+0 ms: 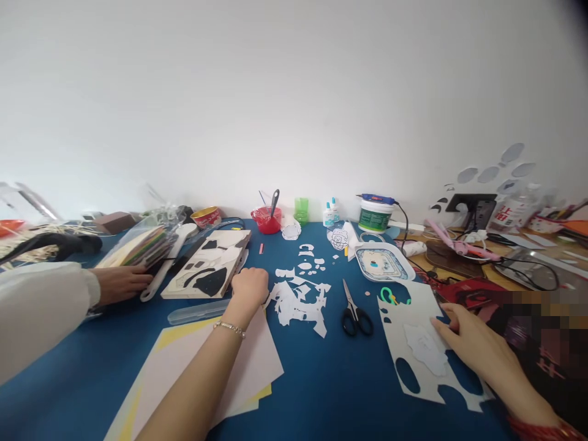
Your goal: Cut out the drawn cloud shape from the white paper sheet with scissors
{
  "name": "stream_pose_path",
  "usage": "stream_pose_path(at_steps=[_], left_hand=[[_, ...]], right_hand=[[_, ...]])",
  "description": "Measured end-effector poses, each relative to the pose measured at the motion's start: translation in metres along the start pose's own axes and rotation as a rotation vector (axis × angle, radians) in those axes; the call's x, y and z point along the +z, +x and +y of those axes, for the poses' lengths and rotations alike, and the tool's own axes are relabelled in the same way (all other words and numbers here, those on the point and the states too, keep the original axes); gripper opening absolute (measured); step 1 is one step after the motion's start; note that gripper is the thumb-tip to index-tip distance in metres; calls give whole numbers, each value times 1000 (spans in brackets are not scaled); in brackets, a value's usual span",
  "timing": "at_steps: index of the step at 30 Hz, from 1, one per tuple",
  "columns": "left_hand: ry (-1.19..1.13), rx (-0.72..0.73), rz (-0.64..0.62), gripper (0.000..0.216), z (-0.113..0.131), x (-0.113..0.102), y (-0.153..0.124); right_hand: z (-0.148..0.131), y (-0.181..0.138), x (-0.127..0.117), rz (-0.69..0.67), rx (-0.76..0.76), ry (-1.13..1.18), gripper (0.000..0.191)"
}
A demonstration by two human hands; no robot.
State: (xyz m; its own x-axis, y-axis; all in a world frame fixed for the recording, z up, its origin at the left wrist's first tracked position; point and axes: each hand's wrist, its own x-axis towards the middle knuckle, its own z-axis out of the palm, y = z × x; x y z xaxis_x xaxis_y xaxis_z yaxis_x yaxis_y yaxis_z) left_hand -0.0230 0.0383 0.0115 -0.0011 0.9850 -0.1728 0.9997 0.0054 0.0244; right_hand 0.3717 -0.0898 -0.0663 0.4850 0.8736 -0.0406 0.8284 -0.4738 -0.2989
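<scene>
Beside the white scraps (301,306), my left hand (250,288) is curled, grip hidden; right of the scissors (351,313), my right hand (473,337) touches the holed white sheet (398,334), pinching or not I can't tell. Small shapes (285,273) are cut; stacked sheets (257,373) look uncut.

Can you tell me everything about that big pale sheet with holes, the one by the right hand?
The pale sheet looks like paper or thin card. It has small holes along its left edge, a big oval hole toward its lower left and curved bites in its bottom edge. It lies on the blue table with a smaller white paper piece on top. The right hand is at its right edge; whether it pinches the sheet isn't clear.
</scene>
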Motion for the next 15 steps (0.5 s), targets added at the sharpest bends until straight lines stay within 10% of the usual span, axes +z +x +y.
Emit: stream_pose_path(at_steps=[8,12,15], left_hand=[[-759,205,191,21,6,-30,-43],[-1328,477,70,29,36,-23,-56],[-1680,567,-82,38,58,-3,-54]], right_hand=[[-34,4,-6,44,-90,5,53],[-76,1,-33,296,-186,160,43],[-123,1,-47,254,-545,585,39]])
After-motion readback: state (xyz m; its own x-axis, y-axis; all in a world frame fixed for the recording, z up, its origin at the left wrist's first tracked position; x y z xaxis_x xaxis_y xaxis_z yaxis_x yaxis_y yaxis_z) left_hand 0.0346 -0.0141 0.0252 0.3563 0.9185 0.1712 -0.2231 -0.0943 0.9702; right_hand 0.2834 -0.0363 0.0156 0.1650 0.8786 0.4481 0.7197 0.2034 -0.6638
